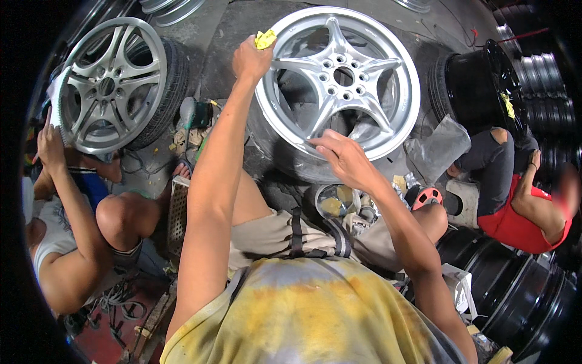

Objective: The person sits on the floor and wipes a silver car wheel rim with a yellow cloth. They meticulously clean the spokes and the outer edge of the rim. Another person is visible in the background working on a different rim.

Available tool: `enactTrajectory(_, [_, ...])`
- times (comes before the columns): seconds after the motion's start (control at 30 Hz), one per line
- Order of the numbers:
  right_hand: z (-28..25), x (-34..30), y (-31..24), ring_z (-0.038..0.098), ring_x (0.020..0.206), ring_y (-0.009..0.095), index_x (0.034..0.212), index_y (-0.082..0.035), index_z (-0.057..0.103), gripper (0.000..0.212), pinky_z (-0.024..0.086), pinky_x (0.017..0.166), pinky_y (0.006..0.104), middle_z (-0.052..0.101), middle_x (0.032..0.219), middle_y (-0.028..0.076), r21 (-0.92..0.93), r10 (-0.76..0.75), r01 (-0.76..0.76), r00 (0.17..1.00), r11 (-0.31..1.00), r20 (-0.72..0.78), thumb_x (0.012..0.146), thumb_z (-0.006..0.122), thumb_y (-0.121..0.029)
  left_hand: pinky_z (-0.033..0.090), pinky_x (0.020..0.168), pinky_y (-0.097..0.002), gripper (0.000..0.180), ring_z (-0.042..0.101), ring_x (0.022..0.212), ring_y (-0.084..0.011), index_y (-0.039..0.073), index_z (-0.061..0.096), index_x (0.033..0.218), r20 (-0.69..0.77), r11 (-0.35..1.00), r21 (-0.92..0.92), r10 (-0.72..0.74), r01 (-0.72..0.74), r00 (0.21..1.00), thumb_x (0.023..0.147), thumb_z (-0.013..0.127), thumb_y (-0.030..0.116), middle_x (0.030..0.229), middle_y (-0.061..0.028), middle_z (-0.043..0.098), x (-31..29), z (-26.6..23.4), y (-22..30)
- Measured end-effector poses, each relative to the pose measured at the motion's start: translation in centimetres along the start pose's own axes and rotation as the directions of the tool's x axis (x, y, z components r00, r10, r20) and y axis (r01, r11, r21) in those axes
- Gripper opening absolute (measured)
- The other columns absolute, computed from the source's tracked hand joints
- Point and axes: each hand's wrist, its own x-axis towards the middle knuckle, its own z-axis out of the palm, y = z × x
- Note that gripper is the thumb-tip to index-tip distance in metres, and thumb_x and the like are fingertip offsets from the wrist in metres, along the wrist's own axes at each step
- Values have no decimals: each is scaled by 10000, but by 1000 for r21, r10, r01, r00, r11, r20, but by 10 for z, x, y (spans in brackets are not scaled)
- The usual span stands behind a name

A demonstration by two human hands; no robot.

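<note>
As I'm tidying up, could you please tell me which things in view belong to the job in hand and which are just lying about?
In use:
- silver wheel rim, right hand at its lower edge
- crumpled yellow piece, held in the left hand

Seemingly just lying about:
- grey plastic sheet
- black rims, lower right

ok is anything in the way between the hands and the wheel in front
Only the crumpled yellow sheet held in the left hand, at the upper-left edge of the wheel; I can't tell whether it touches the metal. Nothing visible stands between the right hand and the lower edge.
</note>
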Motion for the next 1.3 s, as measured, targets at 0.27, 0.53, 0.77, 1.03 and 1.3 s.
enactTrajectory(0.27, [-6, -5, 4, 587, 820, 401, 1141, 4, 658, 216, 450, 733, 447, 554, 902, 198, 34, 99, -100, 994, 994, 41, 986, 537, -87, 524, 836, -497, 485, 674, 998, -424, 72, 687, 1069, 19, 1000, -2, 9, -9, 1000, 852, 709, 505, 1033, -207, 724, 1, -2, 0])
enactTrajectory(0.53, [2, 0, 15, 536, 761, 337, 1131, 28, 649, 210, 431, 702, 407, 531, 858, 171, 35, 8, -7, 1000, 999, -10, 984, 563, -94, 522, 848, -501, 478, 671, 1014, -422, 71, 690, 1065, 20, 1000, -28, -1, 2, 1000, 855, 707, 501, 1034, -201, 724, 0, 1, -2])
enactTrajectory(0.77, [5, 11, 6, 560, 804, 339, 1151, 19, 651, 222, 441, 741, 413, 548, 884, 167, 1, 44, -44, 999, 999, 0, 985, 549, -86, 521, 862, -506, 488, 667, 1023, -434, 57, 685, 1038, 17, 1000, -19, 3, -3, 1000, 852, 705, 509, 1033, -205, 724, 2, 3, 3])
enactTrajectory(1.03, [20, 5, -19, 592, 899, 324, 1158, 31, 659, 274, 424, 779, 405, 576, 932, 172, -340, -160, 125, 984, 932, -76, 915, 545, -24, 516, 865, -505, 502, 661, 1051, -427, 57, 681, 1055, 25, 1000, -24, -20, 21, 999, 849, 710, 513, 1049, -212, 721, -1, -1, 9])
enactTrajectory(1.3, [40, 2, -24, 593, 937, 353, 1173, 75, 627, 326, 452, 838, 439, 579, 986, 179, -381, -97, 17, 977, 924, -192, 858, 546, 45, 522, 861, -503, 511, 667, 1032, -433, 65, 679, 1092, 1, 1000, -6, 13, -13, 1000, 852, 705, 515, 1053, -216, 720, -1, 9, -2])
